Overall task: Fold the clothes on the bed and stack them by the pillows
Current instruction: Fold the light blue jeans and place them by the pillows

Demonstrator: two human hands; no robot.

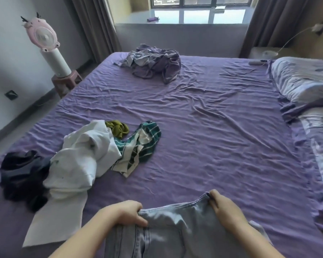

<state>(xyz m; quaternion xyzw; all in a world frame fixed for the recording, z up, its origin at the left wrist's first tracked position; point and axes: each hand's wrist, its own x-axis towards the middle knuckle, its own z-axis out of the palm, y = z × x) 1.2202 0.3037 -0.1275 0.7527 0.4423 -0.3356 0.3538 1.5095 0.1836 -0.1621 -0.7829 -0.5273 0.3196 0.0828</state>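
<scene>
Nearest the lens, at 6 o'clock: pale blue jeans [175,229] held up over the near edge of the bed [203,127]. I see the left hand [131,213] pinching the waistband at its left end, thumb on top, fingers curled under the denim. The right hand [224,207] grips the waistband's right end, fingers wrapped over the seam. Both hands clamped on the jeans, set apart along the band.

At 9 o'clock: heap of unfolded clothes on the purple sheet. White garment [78,157] in the middle, one flat part running toward the near edge. Dark garment [21,175] touching it on the left. Olive piece [117,128] and green-and-white striped piece [140,144] just beside it on the right.

At 12 o'clock, near the far edge: crumpled purple-grey bundle [153,62], well apart from the heap.

At 3 o'clock: pillows [304,79] along the right edge of the bed. I see no folded stack beside them.

Off the bed at 10 o'clock: pink fan [45,34] on a small stool [66,81].
</scene>
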